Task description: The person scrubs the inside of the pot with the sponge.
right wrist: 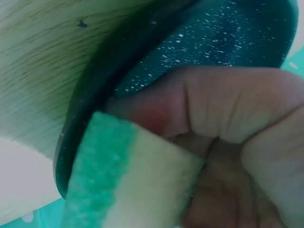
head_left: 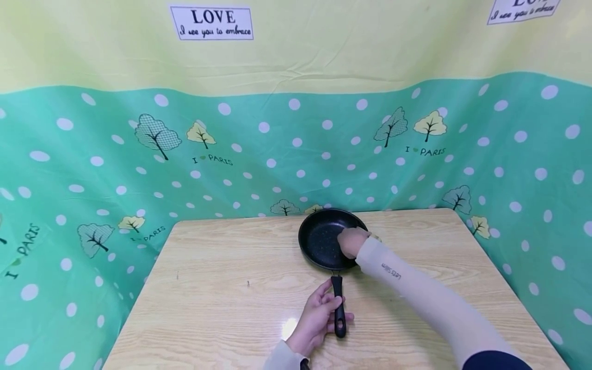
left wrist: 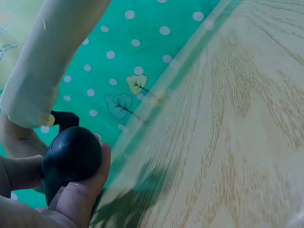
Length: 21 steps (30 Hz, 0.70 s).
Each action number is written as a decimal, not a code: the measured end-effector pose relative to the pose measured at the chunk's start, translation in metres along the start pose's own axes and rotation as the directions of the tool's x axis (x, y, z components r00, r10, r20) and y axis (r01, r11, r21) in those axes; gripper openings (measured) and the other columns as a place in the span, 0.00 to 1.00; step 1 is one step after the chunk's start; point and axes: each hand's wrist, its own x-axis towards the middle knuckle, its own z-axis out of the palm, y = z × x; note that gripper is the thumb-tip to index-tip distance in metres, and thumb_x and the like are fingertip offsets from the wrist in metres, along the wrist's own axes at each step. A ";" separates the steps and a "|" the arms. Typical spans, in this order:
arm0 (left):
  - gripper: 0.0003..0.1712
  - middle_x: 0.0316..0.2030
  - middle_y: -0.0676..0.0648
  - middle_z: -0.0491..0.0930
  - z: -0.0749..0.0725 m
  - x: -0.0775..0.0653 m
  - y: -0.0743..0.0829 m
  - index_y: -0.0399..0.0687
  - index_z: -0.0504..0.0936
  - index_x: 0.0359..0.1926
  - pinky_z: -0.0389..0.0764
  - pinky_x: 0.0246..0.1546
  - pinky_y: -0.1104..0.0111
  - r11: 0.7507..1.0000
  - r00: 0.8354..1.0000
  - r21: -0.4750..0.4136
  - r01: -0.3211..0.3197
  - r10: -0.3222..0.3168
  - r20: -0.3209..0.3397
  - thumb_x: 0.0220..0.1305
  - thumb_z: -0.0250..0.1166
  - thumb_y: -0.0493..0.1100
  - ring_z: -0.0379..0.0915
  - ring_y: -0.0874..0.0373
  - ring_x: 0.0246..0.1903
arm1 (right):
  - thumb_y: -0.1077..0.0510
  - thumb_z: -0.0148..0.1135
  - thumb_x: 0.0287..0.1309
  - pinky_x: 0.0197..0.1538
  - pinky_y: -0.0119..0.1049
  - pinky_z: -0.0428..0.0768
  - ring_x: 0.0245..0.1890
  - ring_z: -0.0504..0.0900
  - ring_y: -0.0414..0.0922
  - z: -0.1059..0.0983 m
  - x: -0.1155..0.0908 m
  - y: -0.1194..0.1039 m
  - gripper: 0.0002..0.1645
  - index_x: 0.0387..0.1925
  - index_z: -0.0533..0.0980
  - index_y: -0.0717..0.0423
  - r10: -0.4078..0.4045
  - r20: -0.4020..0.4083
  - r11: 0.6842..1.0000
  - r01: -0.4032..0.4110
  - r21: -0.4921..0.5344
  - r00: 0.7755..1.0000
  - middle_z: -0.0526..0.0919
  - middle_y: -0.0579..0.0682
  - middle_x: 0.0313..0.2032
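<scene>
A black frying pan with a speckled inside sits over the table's far side, its handle pointing toward me. My left hand grips that handle, thumb on top and fingers underneath. In the left wrist view, the rounded handle end shows between thumb and fingers. My right hand is inside the pan at its right side, holding a sponge with a green scouring layer and a pale yellow body. The sponge lies along the pan's inner wall in the right wrist view; the head view mostly hides it.
The light wood table has rounded far corners and a small dark mark left of the pan. A green and yellow printed cloth hangs behind and along both sides. My right forearm crosses over the table's right part.
</scene>
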 end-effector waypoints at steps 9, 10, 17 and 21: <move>0.40 0.50 0.40 0.76 0.000 -0.001 0.001 0.46 0.52 0.77 0.84 0.26 0.62 1.000 1.000 0.013 -0.002 0.002 -0.002 0.69 0.60 0.38 0.86 0.47 0.33 | 0.73 0.65 0.33 0.19 0.34 0.67 0.28 0.73 0.50 -0.006 0.005 0.003 0.14 0.29 0.76 0.60 -0.118 0.110 0.992 0.122 -0.027 0.987 0.75 0.57 0.34; 0.40 0.50 0.40 0.76 0.000 -0.001 0.001 0.46 0.52 0.76 0.84 0.25 0.63 1.000 1.000 0.014 -0.004 0.004 -0.004 0.69 0.60 0.37 0.86 0.47 0.33 | 0.73 0.65 0.31 0.18 0.35 0.68 0.27 0.73 0.50 -0.004 0.009 0.004 0.14 0.27 0.77 0.60 -0.133 0.125 0.991 0.136 -0.016 0.983 0.75 0.56 0.33; 0.41 0.50 0.41 0.76 0.001 0.000 0.000 0.45 0.52 0.76 0.83 0.24 0.63 1.000 1.000 0.016 0.000 0.000 -0.001 0.69 0.60 0.38 0.86 0.47 0.33 | 0.67 0.62 0.32 0.18 0.37 0.71 0.19 0.73 0.46 0.013 0.033 0.019 0.08 0.19 0.79 0.52 -0.223 0.159 0.969 0.201 0.145 0.962 0.78 0.49 0.24; 0.40 0.51 0.40 0.76 0.001 -0.001 0.000 0.46 0.52 0.76 0.84 0.25 0.62 1.000 1.000 0.014 -0.003 0.003 -0.002 0.68 0.60 0.38 0.86 0.46 0.32 | 0.65 0.61 0.38 0.16 0.32 0.65 0.13 0.68 0.40 -0.004 0.004 0.013 0.07 0.12 0.77 0.51 -0.296 0.164 0.938 0.254 0.236 0.941 0.74 0.44 0.13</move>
